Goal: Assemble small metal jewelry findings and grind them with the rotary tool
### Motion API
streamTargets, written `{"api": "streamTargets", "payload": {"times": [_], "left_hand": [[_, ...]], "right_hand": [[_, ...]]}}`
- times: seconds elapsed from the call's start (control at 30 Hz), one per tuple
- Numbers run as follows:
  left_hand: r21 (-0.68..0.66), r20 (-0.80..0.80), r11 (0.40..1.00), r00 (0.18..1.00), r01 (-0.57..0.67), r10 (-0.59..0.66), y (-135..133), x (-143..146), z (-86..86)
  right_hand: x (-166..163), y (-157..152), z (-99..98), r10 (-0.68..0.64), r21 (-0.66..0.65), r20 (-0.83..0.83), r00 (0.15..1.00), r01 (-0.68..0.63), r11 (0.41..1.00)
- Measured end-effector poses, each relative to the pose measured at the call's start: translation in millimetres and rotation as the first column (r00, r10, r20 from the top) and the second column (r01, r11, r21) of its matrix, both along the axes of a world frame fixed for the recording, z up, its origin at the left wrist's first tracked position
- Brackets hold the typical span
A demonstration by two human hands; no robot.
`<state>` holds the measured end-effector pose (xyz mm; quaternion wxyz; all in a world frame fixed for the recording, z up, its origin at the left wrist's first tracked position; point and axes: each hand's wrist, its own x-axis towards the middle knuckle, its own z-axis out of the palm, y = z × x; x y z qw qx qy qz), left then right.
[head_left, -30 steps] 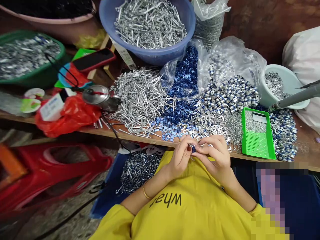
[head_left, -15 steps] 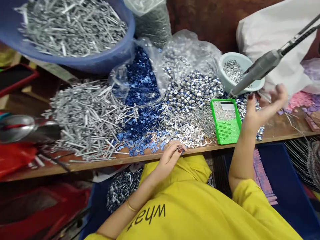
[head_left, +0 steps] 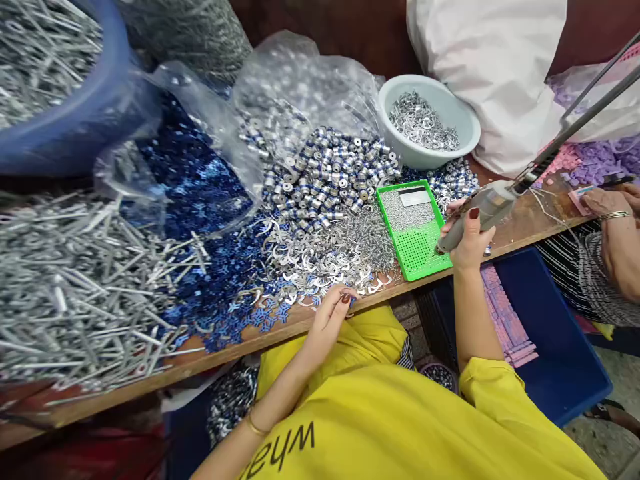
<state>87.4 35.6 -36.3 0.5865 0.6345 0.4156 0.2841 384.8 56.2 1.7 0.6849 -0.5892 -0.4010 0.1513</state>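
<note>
My right hand (head_left: 470, 250) is wrapped round a grey electric screwdriver (head_left: 493, 203), which slants down to the left. Its tip is over the right rim of a green perforated tray (head_left: 423, 257). Small screws fill the tray's far part, with a pale card lying on them. At the table's front edge my left hand (head_left: 330, 313) pinches a small part; a bit of blue and a curved sliver show, the rest is hidden by the fingers. Beside it are curved silver clips (head_left: 313, 257) and blue star-shaped pieces (head_left: 265, 319).
Metal rods (head_left: 90, 287) are heaped at the left, below a blue tub (head_left: 113, 100). Striped metal cylinders (head_left: 330, 173) spill from a plastic bag. A pale bowl (head_left: 463, 137) holds silver parts. At the right, another person's hands (head_left: 605, 207) work near purple pieces (head_left: 600, 160).
My right hand, open and raised before, has closed on the screwdriver and brought it down beside the tray. The view has swung right. My left hand keeps its pinch at the table edge.
</note>
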Motion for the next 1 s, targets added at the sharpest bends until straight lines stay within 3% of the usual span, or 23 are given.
{"api": "streamTargets", "payload": {"times": [0.27, 1.0], "left_hand": [[-0.011, -0.032, 1.0, 0.999, 0.006, -0.007, -3.0, 9.0, 2.2], [-0.039, -0.031, 0.998, 0.999, -0.038, 0.037, -8.3, 3.5, -1.3]], "right_hand": [[-3.1, -1.7, -25.4, -0.106, 0.035, -0.049, 0.993, 0.108, 0.994], [-6.8, -1.8, -26.6, -0.146, 0.032, -0.025, 0.989, 0.147, 0.989]]}}
